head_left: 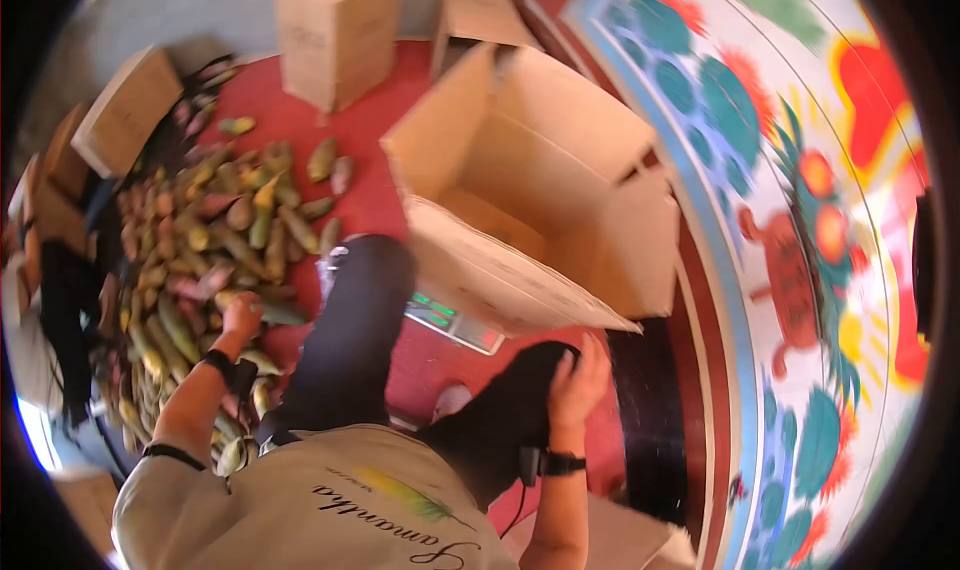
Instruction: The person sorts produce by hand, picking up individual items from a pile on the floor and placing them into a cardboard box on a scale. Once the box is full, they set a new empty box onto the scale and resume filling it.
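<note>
My left hand (240,315) reaches into a large heap of long green, yellow and reddish-brown pod-like produce (235,240) on the floor. Its fingers are curled, and a dark green piece (283,312) lies right beside them; what they hold is unclear. Over my right knee, my right hand (578,382) is open, fingers stretched out and holding nothing. In front of me stands a large open cardboard box (490,260), flaps up, above a scale with a lit green display (433,312).
Closed cardboard boxes (337,35) stand at the back, with more at the left (128,113). Another carton (600,535) is behind my right arm. A painted wall (800,270) runs along the right. Part of another person (60,300) shows at the left edge.
</note>
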A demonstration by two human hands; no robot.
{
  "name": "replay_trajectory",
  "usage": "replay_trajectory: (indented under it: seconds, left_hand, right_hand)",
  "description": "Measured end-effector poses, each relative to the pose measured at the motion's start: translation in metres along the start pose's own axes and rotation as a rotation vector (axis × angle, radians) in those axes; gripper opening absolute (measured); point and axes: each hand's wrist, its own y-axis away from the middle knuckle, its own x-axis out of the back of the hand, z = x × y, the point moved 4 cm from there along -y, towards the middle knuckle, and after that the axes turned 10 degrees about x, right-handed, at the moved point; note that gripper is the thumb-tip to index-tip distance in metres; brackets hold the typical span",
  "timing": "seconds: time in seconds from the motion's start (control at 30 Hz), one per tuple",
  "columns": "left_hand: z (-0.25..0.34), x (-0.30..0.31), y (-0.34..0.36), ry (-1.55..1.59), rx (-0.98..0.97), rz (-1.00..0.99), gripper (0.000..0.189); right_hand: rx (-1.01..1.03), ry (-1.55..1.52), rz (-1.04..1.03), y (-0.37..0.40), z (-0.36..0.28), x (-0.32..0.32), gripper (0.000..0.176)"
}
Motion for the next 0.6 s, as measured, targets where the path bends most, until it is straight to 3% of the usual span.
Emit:
replay_trajectory:
  seconds: [0.03, 0.23, 0.27, 0.47, 0.53, 0.6]
  left_hand:
    - [-0.003, -0.002, 0.011, -0.127, 0.173, -0.063, 0.021]
    - [-0.061, -0.021, 0.050, -0.220, 0.370, -0.153, 0.033]
    - [-0.058, -0.015, 0.057, -0.239, 0.363, -0.170, 0.041]
    - [-0.048, 0.012, 0.055, -0.225, 0.437, 0.042, 0.050]
    - [-0.056, 0.012, 0.039, -0.220, 0.455, 0.024, 0.053]
    - [-0.064, 0.008, 0.022, -0.212, 0.370, 0.088, 0.054]
  right_hand:
    - [0.029, -0.007, 0.014, -0.001, 0.001, -0.001, 0.037]
    - [0.061, -0.014, 0.000, 0.002, 0.004, -0.006, 0.036]
    - [0.062, -0.012, -0.006, 0.002, 0.005, -0.007, 0.036]
    - [0.059, -0.020, -0.059, -0.003, 0.002, -0.009, 0.034]
    - [0.068, -0.020, -0.066, -0.004, 0.001, -0.009, 0.034]
    - [0.052, -0.021, -0.080, -0.006, -0.001, -0.009, 0.034]
